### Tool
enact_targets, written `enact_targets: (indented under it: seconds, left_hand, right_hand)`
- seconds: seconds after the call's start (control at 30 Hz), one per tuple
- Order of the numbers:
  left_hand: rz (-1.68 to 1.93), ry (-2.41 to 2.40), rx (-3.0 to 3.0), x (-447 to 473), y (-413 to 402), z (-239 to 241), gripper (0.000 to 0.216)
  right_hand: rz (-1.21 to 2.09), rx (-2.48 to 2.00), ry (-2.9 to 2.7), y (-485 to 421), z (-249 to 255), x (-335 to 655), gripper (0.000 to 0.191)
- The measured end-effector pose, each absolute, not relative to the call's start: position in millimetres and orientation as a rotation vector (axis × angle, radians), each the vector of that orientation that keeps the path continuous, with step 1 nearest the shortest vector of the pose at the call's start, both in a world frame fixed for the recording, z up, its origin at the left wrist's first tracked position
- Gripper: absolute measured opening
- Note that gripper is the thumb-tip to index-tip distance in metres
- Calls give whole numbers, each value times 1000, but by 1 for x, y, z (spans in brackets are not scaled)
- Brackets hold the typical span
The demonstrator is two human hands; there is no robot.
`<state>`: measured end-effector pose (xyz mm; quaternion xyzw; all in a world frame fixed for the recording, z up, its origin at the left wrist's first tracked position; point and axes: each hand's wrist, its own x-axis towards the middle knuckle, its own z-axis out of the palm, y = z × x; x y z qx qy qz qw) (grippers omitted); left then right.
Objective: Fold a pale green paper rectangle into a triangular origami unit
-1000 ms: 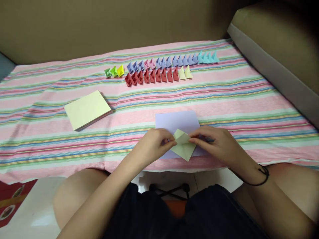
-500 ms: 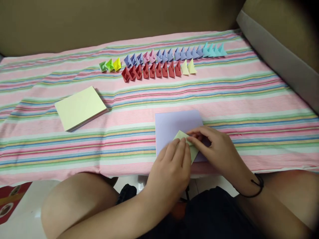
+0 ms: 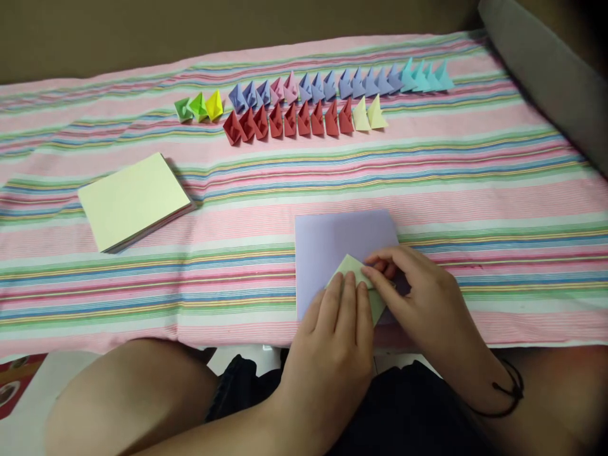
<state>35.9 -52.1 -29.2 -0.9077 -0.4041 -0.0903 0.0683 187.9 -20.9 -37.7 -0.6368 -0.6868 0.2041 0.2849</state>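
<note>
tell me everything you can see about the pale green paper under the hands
The pale green paper is a small, partly folded thin sheet with a pointed tip, lying flat on a lilac sheet. The left hand presses flat over it, hiding most; the right hand touches its right edge with its fingertips.

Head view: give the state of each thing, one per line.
pale green paper, partly folded, pressed flat on the lavender sheet.
lavender sheet, unfolded, lying flat.
left hand, open, palm down on that paper.
right hand, fingertips curled onto that paper.
paper stack, squared, untouched.
origami pieces, folded, standing in two rows.
</note>
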Motion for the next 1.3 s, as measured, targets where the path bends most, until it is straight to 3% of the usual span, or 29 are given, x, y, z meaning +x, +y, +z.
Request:
enact_targets:
  seconds: [0.77,1.07,1.3]
  left_hand:
    - [-208,-1210,-2758,37,-52,-33,41]
    - [-184,-1214,-2743,36,-53,-34,42]
    - [-140,-1206,-2707,37,-53,-35,43]
  right_hand:
    - [486,-1702,-1846,-20,-41,185,2]
    - [296,-1478,-2066,-26,-39,190,24]
    - [302,-1474,-2095,-26,-43,191,23]
